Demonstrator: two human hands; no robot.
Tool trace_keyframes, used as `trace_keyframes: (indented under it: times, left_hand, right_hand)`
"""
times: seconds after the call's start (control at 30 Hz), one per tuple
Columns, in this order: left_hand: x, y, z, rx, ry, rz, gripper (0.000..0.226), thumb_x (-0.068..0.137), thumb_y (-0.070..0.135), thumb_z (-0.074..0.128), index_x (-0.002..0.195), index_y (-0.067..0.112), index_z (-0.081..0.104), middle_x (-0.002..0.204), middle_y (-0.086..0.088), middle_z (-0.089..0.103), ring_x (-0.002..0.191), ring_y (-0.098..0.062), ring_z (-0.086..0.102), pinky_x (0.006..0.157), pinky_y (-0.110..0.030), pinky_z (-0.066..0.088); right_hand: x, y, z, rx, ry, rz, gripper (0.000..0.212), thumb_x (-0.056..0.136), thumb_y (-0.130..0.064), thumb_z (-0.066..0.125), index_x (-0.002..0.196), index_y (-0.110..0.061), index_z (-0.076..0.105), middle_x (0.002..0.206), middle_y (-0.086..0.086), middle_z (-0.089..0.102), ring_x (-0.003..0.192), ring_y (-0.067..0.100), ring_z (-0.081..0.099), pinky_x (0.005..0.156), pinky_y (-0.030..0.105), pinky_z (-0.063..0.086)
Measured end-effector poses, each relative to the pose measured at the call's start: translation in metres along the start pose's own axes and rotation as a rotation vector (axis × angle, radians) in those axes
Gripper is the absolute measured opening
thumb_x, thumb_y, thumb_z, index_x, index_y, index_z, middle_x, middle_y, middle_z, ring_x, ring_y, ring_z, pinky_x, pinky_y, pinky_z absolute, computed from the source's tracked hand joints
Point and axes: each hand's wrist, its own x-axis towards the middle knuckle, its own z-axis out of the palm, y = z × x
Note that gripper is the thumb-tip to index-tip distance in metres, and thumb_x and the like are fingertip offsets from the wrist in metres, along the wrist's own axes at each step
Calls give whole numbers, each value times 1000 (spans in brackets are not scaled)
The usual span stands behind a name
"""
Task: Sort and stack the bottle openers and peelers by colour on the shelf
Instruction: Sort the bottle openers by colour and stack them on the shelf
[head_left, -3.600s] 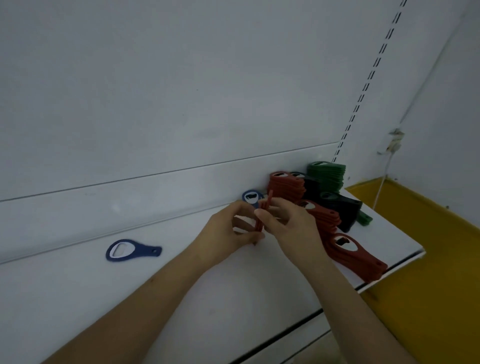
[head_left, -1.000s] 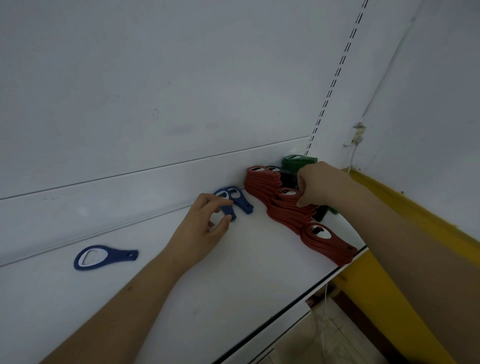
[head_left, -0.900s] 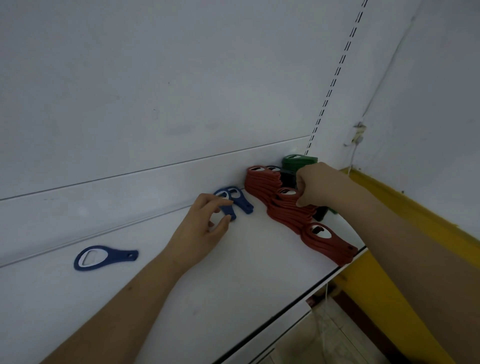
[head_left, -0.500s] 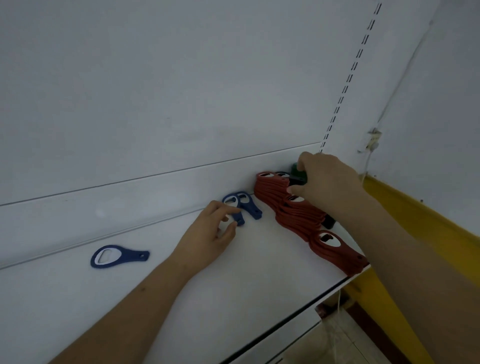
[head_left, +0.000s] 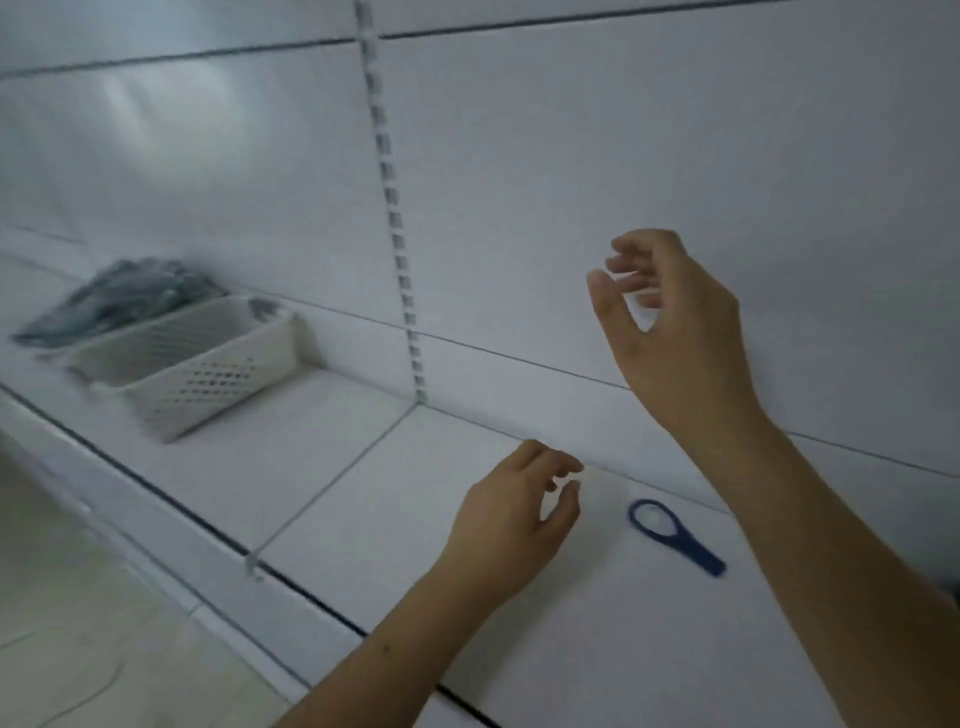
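While both your hands hang loosely curled and hold nothing, the blue opener lies flat on the shelf, just right of your left hand, handle pointing right and toward you; your right hand hovers higher.

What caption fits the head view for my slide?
Both empty hands, left and right, hover over a shelf near a blue opener.

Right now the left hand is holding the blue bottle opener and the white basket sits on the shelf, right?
Not quite. The left hand holds nothing: its fingers are loosely curled above the shelf, and the blue bottle opener lies flat on the shelf to its right, apart from it. The head view shows this. The white basket does sit on the shelf.
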Motion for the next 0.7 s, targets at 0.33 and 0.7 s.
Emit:
trace_keyframes:
  times: [0.33,0.7]
  left_hand:
    - [-36,-211,-201,286,611,-241,15,91,22,57,99,21,70,103,9,55,102,-10,50,87,-27,44]
    - [2,-352,-366,346,163,-416,23,95,24,57,116,26,66,117,10,57,101,-13,58,89,-33,51]
  right_hand:
    - [48,-121,246,266,-324,-112,45,97,-51,44,133,-25,48,126,-7,56,109,10,57,94,31,49]
    - [112,-186,471,-186,-1031,-152,76,83,-51,69,146,-25,37,142,3,48,120,18,53,98,33,47]
